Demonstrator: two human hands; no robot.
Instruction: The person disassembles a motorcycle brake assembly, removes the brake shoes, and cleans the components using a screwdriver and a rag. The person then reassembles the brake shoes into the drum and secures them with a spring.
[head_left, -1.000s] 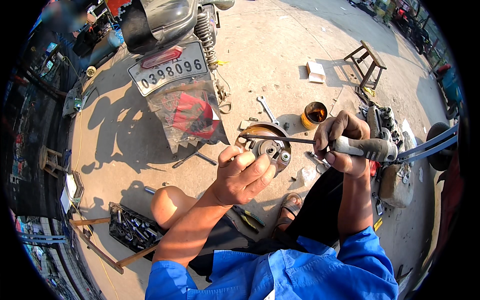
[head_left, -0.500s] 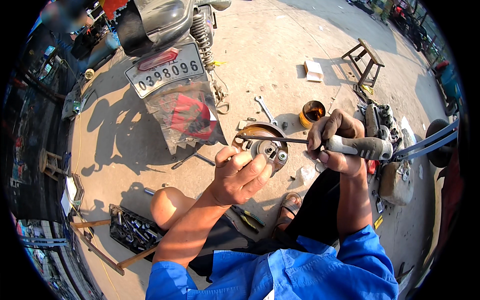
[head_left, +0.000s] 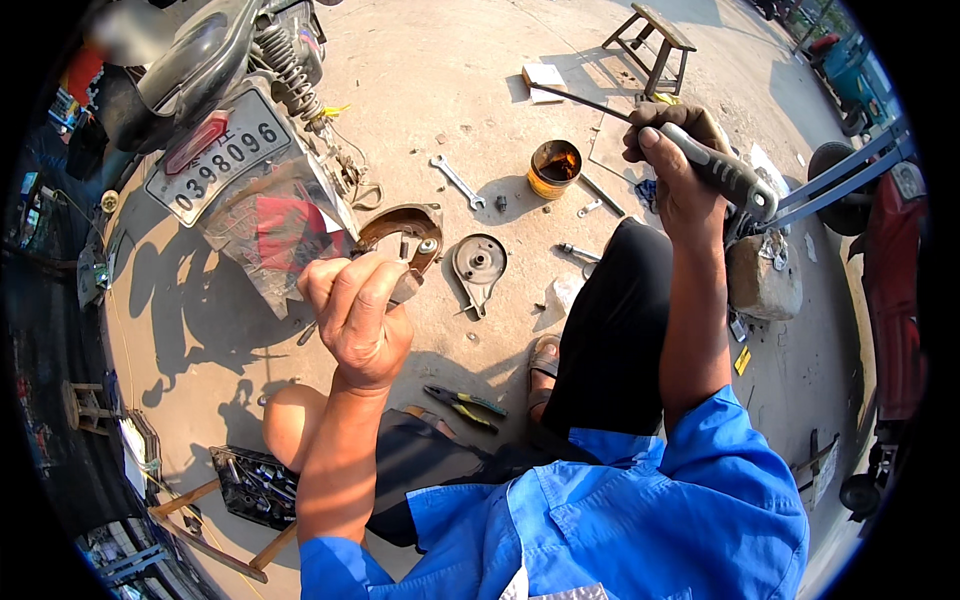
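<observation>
My left hand point(head_left: 355, 315) grips a curved, rust-stained brake assembly point(head_left: 395, 228), its fingers bent round the lower side and partly hiding it. My right hand point(head_left: 680, 160) is raised at the upper right, closed on the grey handle of a long screwdriver point(head_left: 720, 172), whose shaft points up-left, away from the assembly. On the ground between my hands lies a round metal plate point(head_left: 480, 265) with a centre hub and a tapered arm. Above that are an open-ended wrench point(head_left: 458, 182) and a yellow tin point(head_left: 553, 175) with dark orange stuff inside. Pliers point(head_left: 465, 408) lie below, near my foot.
A scooter's rear point(head_left: 200, 90) with shock spring and plate stands at upper left. Behind are a wooden stool point(head_left: 652, 30) and white box point(head_left: 543, 82). A socket case point(head_left: 250, 485) lies lower left; a lumpy block point(head_left: 758, 280) and red vehicle point(head_left: 890, 300) are at right.
My right hand has lifted the screwdriver up off the assembly. My left hand has moved up-left with the assembly, leaving the round plate visible on the ground. The view has shifted.
</observation>
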